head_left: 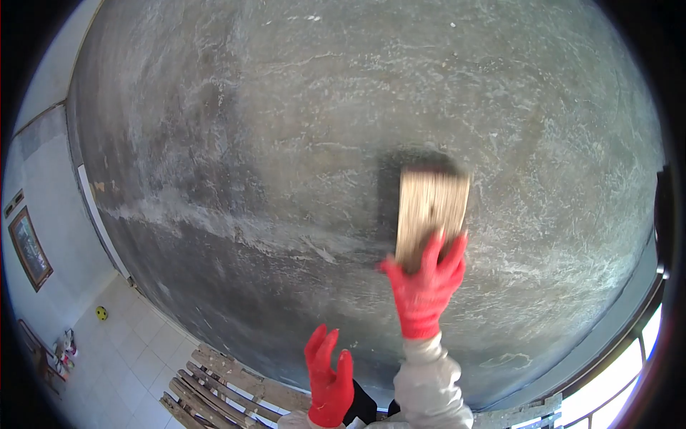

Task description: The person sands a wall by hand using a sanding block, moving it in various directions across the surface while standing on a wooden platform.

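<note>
- The right hand point(426, 284), in a red glove, is raised against a grey plastered wall point(300, 129); its fingers spread over the lower end of a wooden float point(431, 211) and press it flat to the wall.
- The float is a pale, rectangular board standing upright on the wall surface, right of the picture's middle; it looks slightly blurred, and a dark shadow lies along its left and top edges.
- A light grey sleeve point(429, 379) covers the right forearm below the glove's cuff.
- The left hand point(329, 379), also in a red glove, hangs lower and to the left, well apart from the float; its fingers are open and slightly spread, holding nothing and touching nothing.
- The wall's plaster is streaked with paler swirls, with a rough whitish band running across it left of the float.
- Below the hands, rough wooden planks point(221, 390) lie side by side as a platform.
- Far down on the left is a white tiled floor point(136, 350) with a small yellow ball point(101, 312) on it.
- A framed picture point(30, 247) hangs on the pale side wall at the left edge.
- A bright window opening point(614, 386) shows at the lower right.
</note>
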The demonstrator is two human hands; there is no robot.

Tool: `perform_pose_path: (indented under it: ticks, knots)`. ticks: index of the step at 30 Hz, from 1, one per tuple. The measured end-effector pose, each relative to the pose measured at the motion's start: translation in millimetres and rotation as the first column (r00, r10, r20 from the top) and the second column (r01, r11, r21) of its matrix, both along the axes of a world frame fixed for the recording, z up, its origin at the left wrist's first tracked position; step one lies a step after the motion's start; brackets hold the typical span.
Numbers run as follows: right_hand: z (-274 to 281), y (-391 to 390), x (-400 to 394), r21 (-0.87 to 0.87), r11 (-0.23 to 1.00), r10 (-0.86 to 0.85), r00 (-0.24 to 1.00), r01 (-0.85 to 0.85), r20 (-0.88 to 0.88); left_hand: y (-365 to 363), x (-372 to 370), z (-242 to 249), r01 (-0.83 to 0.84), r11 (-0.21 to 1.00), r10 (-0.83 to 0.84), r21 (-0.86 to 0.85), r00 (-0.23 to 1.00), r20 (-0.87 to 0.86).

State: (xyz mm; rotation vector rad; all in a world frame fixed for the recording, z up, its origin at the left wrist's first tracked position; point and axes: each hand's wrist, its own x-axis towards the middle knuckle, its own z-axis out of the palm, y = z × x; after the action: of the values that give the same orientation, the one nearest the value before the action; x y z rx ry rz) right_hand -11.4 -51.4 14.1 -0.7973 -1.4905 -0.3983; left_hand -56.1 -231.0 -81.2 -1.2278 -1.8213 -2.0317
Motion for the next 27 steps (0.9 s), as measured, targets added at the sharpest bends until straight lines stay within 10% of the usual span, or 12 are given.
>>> perform_pose_path:
  ticks: [5,9,13,17,22,27]
  knots:
    - [-220,-6,17,-0.229,0.971,0.109,0.978,-0.066,0.179,17,0,-90,-0.038,0.972,-0.012,-0.230,0.977,-0.214]
    - [-143,-8,5,-0.179,0.984,0.053,0.983,-0.022,0.174,44,-4,-93,-0.056,0.941,-0.073,-0.333,0.929,-0.363]
    - [20,-17,-15,-0.083,0.978,0.198,0.974,-0.190,0.106,86,-26,35,-0.083,0.996,0.064,-0.021,0.889,-0.453]
    - [55,-22,-25,0.011,0.968,0.246,0.963,-0.249,0.111,117,-49,90,-0.134,0.977,0.200,0.163,0.841,-0.502]
    - [-51,-36,-15,-0.113,0.978,0.202,0.918,-0.173,0.341,155,-54,-44,-0.294,0.955,0.287,0.050,0.863,-0.415]
    - [-157,-39,-12,-0.367,0.871,0.450,0.832,-0.327,0.325,191,-51,-217,-0.138,0.977,0.176,-0.165,0.954,0.242]
